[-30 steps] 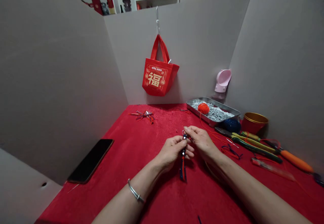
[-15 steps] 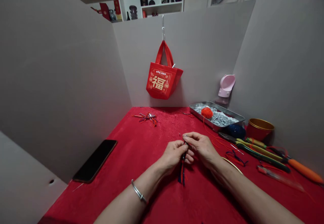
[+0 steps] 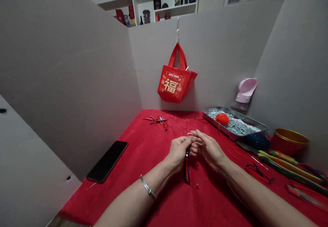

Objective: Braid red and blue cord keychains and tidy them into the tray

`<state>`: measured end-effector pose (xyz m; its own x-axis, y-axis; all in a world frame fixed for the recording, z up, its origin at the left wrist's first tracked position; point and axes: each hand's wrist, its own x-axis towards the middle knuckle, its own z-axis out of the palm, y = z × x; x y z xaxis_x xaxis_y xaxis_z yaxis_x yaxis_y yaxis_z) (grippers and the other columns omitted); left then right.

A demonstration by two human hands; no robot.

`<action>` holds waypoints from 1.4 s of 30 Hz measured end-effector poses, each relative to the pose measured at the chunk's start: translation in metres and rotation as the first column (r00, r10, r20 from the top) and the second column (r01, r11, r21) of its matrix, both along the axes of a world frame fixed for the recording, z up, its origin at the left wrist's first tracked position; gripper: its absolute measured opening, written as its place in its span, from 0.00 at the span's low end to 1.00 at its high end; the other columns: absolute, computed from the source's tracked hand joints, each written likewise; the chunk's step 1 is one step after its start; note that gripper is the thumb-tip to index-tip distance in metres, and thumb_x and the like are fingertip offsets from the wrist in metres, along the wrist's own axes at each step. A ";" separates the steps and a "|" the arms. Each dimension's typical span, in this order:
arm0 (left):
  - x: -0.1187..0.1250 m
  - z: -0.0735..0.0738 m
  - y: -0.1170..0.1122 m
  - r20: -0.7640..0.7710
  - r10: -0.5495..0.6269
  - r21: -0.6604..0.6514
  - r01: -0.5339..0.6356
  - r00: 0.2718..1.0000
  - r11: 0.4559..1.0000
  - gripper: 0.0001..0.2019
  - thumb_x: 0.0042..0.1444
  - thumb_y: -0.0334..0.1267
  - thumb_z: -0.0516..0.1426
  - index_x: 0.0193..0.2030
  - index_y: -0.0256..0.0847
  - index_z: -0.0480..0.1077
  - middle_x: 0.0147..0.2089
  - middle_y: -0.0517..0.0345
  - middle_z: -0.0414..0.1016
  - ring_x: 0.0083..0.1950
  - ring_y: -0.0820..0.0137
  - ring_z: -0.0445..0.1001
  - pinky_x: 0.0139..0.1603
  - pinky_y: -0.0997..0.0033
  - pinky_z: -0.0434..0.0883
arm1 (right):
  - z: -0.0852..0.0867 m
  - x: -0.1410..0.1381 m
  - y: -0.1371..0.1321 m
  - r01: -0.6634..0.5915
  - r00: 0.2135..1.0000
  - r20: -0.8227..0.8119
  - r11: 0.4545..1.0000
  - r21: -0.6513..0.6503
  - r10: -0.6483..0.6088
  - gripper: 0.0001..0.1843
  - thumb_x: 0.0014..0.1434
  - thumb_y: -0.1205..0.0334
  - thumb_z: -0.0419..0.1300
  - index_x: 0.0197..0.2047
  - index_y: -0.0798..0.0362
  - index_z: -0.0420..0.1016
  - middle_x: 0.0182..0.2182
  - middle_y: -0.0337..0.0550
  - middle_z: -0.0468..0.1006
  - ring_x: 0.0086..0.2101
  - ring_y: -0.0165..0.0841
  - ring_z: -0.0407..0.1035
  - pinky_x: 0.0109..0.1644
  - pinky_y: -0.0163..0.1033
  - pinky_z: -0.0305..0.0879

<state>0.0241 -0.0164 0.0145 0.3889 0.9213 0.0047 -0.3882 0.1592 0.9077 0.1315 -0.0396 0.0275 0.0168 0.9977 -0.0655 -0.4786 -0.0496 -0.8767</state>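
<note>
Red velvet covers the table [image 3: 143,172] between grey partitions [image 3: 77,66]. Mid-table, the left hand [image 3: 178,150] curls closed around a red-and-navy cord tassel [image 3: 187,172], which hangs below it, topped by a small metal ring [image 3: 189,134]. The right hand [image 3: 208,150], half open, sits at the ring, its grip unclear. The cords look light and limp, so the firmer ring seems the better hold.

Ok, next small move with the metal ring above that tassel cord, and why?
Probably pinch the metal ring with the right hand. Its fingers are right beside the ring but not clearly gripping it, while the left hand already holds the red-and-blue tassel cord just below, so the ring looks like the unsecured part.
</note>
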 end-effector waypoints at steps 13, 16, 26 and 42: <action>-0.019 -0.012 0.066 -0.500 0.387 0.415 -0.178 0.775 0.892 0.17 0.53 0.46 0.51 0.28 0.36 0.74 0.27 0.55 0.74 0.31 0.69 0.71 0.34 0.72 0.66 | -0.023 -0.018 0.048 -0.023 0.886 0.463 0.999 -0.045 0.042 0.05 0.47 0.62 0.55 0.25 0.54 0.63 0.12 0.30 0.61 0.14 0.22 0.54 0.18 0.29 0.47; -0.041 -0.016 0.102 -0.609 0.512 0.509 -0.196 0.606 0.838 0.16 0.57 0.39 0.46 0.35 0.35 0.73 0.36 0.49 0.75 0.40 0.65 0.70 0.44 0.66 0.64 | -0.028 -0.014 0.060 -0.026 0.873 0.483 0.996 -0.082 0.062 0.09 0.48 0.60 0.55 0.21 0.53 0.61 0.12 0.29 0.59 0.13 0.21 0.51 0.17 0.29 0.45; -0.079 -0.028 0.189 -0.745 0.606 0.609 -0.086 0.279 0.788 0.11 0.54 0.32 0.50 0.42 0.41 0.69 0.50 0.47 0.68 0.57 0.60 0.57 0.57 0.58 0.51 | -0.049 -0.008 0.064 -0.123 0.790 0.580 0.978 -0.169 0.199 0.08 0.49 0.60 0.53 0.22 0.52 0.60 0.12 0.29 0.61 0.11 0.23 0.53 0.14 0.29 0.48; -0.034 -0.013 0.102 -0.410 0.102 0.078 -0.077 0.906 0.994 0.07 0.53 0.24 0.51 0.38 0.33 0.62 0.38 0.44 0.75 0.36 0.69 0.76 0.37 0.69 0.73 | -0.039 0.001 0.061 -0.018 0.994 0.107 0.989 -0.149 0.034 0.06 0.43 0.63 0.58 0.27 0.55 0.67 0.17 0.32 0.66 0.17 0.23 0.58 0.17 0.27 0.52</action>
